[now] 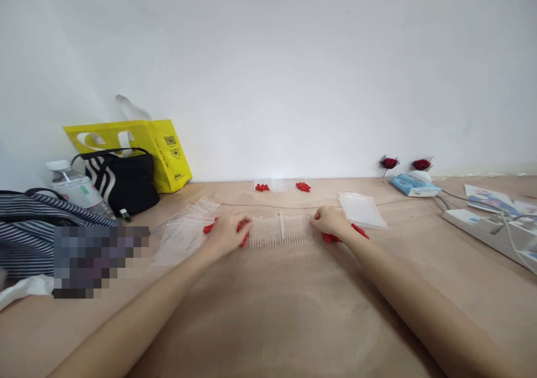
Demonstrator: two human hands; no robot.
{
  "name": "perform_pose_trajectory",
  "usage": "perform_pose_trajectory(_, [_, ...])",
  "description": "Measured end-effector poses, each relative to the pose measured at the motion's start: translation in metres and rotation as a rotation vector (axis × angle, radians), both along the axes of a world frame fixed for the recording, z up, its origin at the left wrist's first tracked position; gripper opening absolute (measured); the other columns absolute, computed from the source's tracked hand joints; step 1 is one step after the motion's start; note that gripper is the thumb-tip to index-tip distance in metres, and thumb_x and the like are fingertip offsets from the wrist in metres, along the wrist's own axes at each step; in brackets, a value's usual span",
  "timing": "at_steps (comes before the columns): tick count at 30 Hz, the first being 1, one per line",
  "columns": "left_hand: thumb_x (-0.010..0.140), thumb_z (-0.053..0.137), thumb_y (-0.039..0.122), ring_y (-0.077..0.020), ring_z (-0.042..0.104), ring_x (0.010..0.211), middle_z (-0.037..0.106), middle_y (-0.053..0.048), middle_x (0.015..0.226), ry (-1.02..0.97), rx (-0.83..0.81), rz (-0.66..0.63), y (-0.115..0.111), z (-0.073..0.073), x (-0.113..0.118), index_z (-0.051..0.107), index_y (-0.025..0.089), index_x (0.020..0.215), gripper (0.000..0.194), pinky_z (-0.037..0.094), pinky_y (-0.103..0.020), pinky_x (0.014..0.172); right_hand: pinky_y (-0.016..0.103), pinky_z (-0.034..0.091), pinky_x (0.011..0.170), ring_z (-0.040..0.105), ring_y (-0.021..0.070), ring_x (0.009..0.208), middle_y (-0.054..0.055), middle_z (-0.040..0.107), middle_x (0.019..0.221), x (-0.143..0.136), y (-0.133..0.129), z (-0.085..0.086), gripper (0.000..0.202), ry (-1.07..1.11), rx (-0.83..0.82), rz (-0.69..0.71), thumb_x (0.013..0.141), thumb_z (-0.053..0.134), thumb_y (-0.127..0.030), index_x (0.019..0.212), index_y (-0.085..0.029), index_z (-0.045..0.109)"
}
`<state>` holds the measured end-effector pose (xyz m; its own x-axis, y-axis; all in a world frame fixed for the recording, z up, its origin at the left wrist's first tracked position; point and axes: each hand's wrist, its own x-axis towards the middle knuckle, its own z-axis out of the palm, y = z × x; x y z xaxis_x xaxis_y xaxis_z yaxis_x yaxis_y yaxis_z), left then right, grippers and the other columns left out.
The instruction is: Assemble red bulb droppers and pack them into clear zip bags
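A row of thin pale sticks with small knobbed ends (pixel 268 232), like cotton swabs, lies side by side on the table, with a thicker white piece across the middle. At the row's left end my left hand (pixel 226 234) hovers, slightly blurred, its fingers curved and apart. Red slim pieces (pixel 208 228) show beside and beneath it. My right hand (pixel 331 220) is pinched at the row's right end; what its fingertips hold, if anything, is hidden. More red pieces (pixel 359 231) lie under and beside that wrist.
Clear zip bags (pixel 184 232) spread at left, another bag (pixel 363 210) at right. Two red clusters (pixel 302 187) sit by the wall. A yellow bag (pixel 176 154), black pouch (pixel 130 182) and bottle (pixel 78 188) stand left; blue tissues (pixel 413 185) and a power strip (pixel 482 224) lie right.
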<state>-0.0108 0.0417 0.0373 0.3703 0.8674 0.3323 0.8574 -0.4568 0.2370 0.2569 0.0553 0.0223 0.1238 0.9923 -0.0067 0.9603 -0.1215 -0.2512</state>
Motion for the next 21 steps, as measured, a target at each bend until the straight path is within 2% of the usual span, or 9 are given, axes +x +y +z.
perform_pose_trajectory(3, [0.074,0.049,0.029,-0.0234,0.054,0.089,0.064,-0.007,0.089,0.076,-0.048,0.087,0.039,0.017,-0.028,0.064,0.016,0.076,0.019,0.038,-0.033,0.08,0.03,0.04,0.064,0.061,0.0226,0.074,0.011,0.066,0.071,-0.006,0.011,0.0,0.024,0.01,-0.048,-0.021,0.069,0.054,-0.037,0.071,-0.015,0.065])
perform_pose_trajectory(7, [0.07,0.054,0.035,-0.0211,0.058,0.08,0.067,-0.004,0.083,0.162,-0.211,0.1,0.072,0.018,-0.047,0.066,0.018,0.075,0.022,0.04,-0.026,0.068,0.033,0.041,0.068,0.061,0.0255,0.081,0.012,0.066,0.08,-0.008,0.022,0.0,0.03,0.023,-0.083,-0.049,0.063,0.061,-0.039,0.081,-0.015,0.064])
perform_pose_trajectory(10, [0.072,0.054,0.038,-0.0199,0.059,0.079,0.067,-0.003,0.081,0.206,-0.334,0.097,0.083,0.012,-0.047,0.066,0.017,0.079,0.025,0.041,-0.024,0.066,0.033,0.042,0.065,0.061,0.0258,0.079,0.013,0.065,0.082,-0.007,0.025,0.001,0.031,0.048,-0.118,-0.066,0.062,0.062,-0.038,0.082,-0.014,0.063])
perform_pose_trajectory(13, [0.079,0.052,0.032,-0.0181,0.058,0.082,0.066,-0.002,0.087,0.235,-0.45,0.089,0.09,0.01,-0.043,0.063,0.015,0.09,0.023,0.043,-0.023,0.07,0.032,0.042,0.061,0.061,0.0259,0.076,0.014,0.065,0.082,-0.007,0.025,0.001,0.031,0.071,-0.142,-0.069,0.062,0.062,-0.037,0.082,-0.013,0.063])
perform_pose_trajectory(18, [0.086,0.049,0.028,-0.0199,0.056,0.09,0.055,-0.007,0.106,0.311,-0.622,0.119,0.098,0.014,-0.035,0.052,0.013,0.106,0.026,0.047,-0.037,0.076,0.032,0.041,0.061,0.061,0.0262,0.077,0.014,0.065,0.079,-0.01,0.024,0.004,0.026,0.079,-0.11,-0.065,0.063,0.061,-0.033,0.079,-0.013,0.063])
perform_pose_trajectory(21, [0.086,0.049,0.027,-0.0205,0.055,0.091,0.053,-0.007,0.109,0.353,-0.681,0.165,0.101,0.016,-0.029,0.05,0.014,0.11,0.028,0.048,-0.038,0.076,0.029,0.039,0.056,0.061,0.0241,0.071,0.012,0.065,0.074,-0.011,0.021,0.008,0.021,0.089,-0.066,-0.04,0.065,0.059,-0.032,0.073,-0.013,0.062])
